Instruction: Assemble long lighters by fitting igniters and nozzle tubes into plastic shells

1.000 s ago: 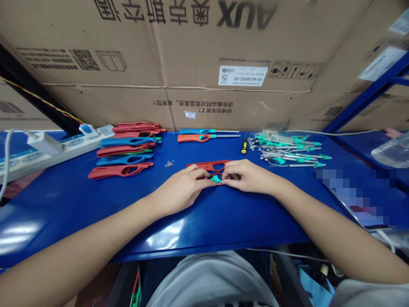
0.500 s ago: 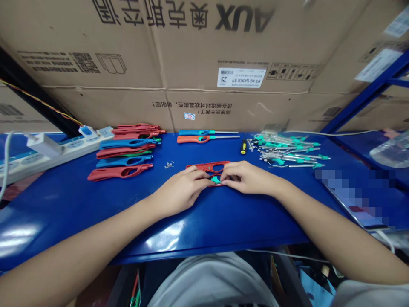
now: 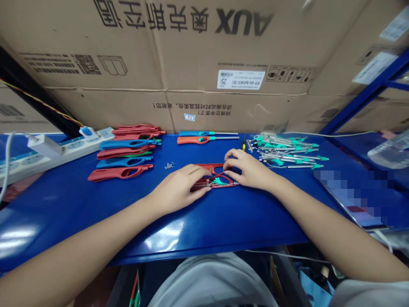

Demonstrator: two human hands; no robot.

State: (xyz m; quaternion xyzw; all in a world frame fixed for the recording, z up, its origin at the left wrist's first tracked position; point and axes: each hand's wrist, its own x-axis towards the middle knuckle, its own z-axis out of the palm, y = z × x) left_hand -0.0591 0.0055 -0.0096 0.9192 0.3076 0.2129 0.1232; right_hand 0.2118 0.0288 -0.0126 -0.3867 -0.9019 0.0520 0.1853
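Note:
A red lighter casing half (image 3: 200,183) lies on the blue table, with a teal trigger (image 3: 218,181), thin wire and metal parts set in it. My left hand (image 3: 180,187) is closed over its left end, thumb at the near edge and fingers on top. Just behind lies a second red casing half (image 3: 209,166). My right hand (image 3: 247,170) has its bent fingers and thumb around the right end of this rear half; the fingertips partly hide the contact. The rod end of the front half passes beneath the right hand.
Red and blue lighter casings (image 3: 123,162) are stacked at left beside a power strip (image 3: 75,147). Small screws (image 3: 169,165) lie nearby. Two assembled lighters (image 3: 193,139) sit behind, with a screwdriver (image 3: 243,145). Lighter rods with teal triggers (image 3: 287,149) and a phone (image 3: 354,204) are at right.
My right hand has lifted from the teal trigger and moved slightly right and back toward the rear casing half. More of the front half's inside is visible. The left hand has shifted slightly left.

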